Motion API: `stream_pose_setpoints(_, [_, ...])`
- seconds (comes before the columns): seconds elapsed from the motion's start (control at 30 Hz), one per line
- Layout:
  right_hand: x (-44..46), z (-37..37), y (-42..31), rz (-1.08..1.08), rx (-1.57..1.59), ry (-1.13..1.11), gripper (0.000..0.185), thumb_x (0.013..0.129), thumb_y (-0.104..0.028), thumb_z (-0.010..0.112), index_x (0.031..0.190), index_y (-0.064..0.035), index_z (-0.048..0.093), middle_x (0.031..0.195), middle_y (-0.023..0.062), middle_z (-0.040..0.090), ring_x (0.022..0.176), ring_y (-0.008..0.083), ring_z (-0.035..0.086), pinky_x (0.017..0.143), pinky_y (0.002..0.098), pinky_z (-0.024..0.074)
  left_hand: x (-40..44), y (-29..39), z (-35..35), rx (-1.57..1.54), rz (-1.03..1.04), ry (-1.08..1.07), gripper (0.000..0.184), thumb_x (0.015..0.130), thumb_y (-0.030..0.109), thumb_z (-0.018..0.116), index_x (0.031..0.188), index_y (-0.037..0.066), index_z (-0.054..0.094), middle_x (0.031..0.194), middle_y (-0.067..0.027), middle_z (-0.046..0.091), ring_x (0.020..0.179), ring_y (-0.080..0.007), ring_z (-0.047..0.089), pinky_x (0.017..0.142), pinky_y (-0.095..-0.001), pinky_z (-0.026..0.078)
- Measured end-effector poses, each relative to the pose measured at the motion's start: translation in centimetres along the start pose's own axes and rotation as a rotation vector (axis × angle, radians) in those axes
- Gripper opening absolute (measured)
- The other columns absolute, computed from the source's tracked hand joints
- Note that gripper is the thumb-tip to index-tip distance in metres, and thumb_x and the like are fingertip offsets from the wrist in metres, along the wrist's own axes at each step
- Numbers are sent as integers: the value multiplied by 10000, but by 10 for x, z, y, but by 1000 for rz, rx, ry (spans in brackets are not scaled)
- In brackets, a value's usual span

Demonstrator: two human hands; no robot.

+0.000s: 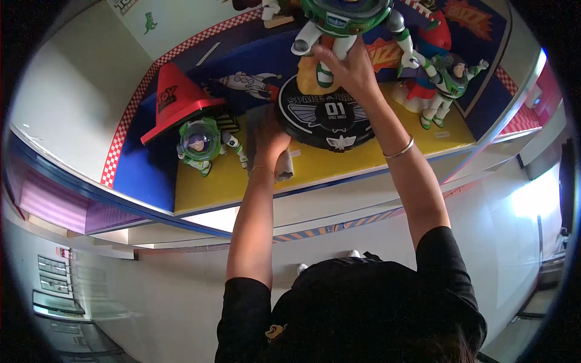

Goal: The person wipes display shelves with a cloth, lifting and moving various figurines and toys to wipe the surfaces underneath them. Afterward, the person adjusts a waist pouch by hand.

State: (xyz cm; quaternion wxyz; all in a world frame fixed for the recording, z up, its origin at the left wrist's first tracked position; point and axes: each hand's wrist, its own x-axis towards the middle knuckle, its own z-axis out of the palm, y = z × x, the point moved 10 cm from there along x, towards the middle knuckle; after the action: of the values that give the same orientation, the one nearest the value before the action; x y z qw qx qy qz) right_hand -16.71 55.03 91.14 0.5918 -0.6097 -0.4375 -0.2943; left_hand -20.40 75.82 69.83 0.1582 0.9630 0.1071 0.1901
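A large space ranger figure (345,18), in green, white and black, stands on a round black base (334,115) marked "01". My right hand (357,71) is closed around its lower leg, above a yellow column. My left hand (271,140) is on a grey cloth (284,168) at the base's left edge, its fingers partly hidden. The cloth rests on the yellow shelf floor (327,166). Whether the base is tilted or lifted, I cannot tell. The top of the large figure is cut off by the frame.
A smaller ranger figure (203,145) lies near a red cone (178,100) on the left. Another small figure (449,88) stands at the right beside a red and blue rocket (431,45). Blue walls (142,160) with checkered trim enclose the shelf.
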Motion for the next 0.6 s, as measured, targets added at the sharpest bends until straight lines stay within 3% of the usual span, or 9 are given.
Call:
stream_pose_setpoints(0.13, [7, -8, -17, 16, 28, 59, 356, 860, -272, 652, 1066, 1, 554, 848, 82, 651, 696, 178, 595, 627, 294, 482, -3, 34, 0, -84, 190, 121, 646, 873, 376, 480, 1417, 95, 273, 1419, -173, 364, 1286, -342, 372, 1039, -458, 327])
stream_pose_setpoints(0.27, [12, -8, -19, 25, 30, 37, 372, 866, -273, 642, 1088, 3, 526, 866, 92, 639, 717, 182, 594, 638, 296, 482, 10, 43, 53, -122, -77, -289, 698, 888, 425, 471, 1447, 100, 208, 1461, -154, 310, 1332, -319, 317, 1115, -401, 237])
stream_pose_setpoints(0.3, [13, -8, -19, 25, 34, 30, 376, 867, -273, 640, 1093, 3, 519, 871, 94, 636, 723, 183, 593, 641, 297, 482, 9, 51, 56, -125, -77, -289, 698, 888, 425, 471, 1447, 100, 208, 1461, -154, 310, 1332, -319, 317, 1115, -401, 237])
stream_pose_setpoints(0.6, [20, -7, -24, 22, 76, -29, 416, 880, -275, 617, 1141, 7, 456, 912, 115, 610, 770, 192, 591, 666, 301, 482, -21, 172, 23, 292, 380, 423, 693, 889, 573, 360, 1460, 197, 243, 1475, -95, 310, 1340, -315, 302, 1133, -498, 108])
